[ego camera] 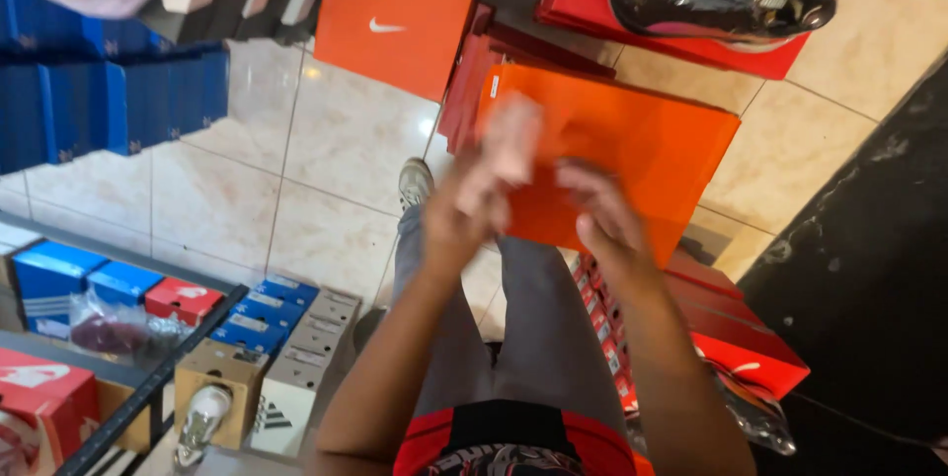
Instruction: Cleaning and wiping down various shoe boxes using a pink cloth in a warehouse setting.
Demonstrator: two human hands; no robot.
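1. Nearest the camera, the person's grey-trousered legs and both forearms rise into view; one white shoe (415, 180) stands on the pale floor tiles (326, 150).
2. The left hand (472, 201) is motion-blurred; it looks closed on something pale and pinkish, perhaps wrapping paper (513, 140), but I cannot tell for sure.
3. The right hand (600, 211) rests on the near edge of the orange shoebox (642, 145), fingers curled; whether it grips is unclear.
4. That box lies tilted atop red shoeboxes (741, 333), raised to working height.
5. Beyond, an orange lid (393, 22) lies flat; blue shoeboxes (109, 101) are stacked at left.
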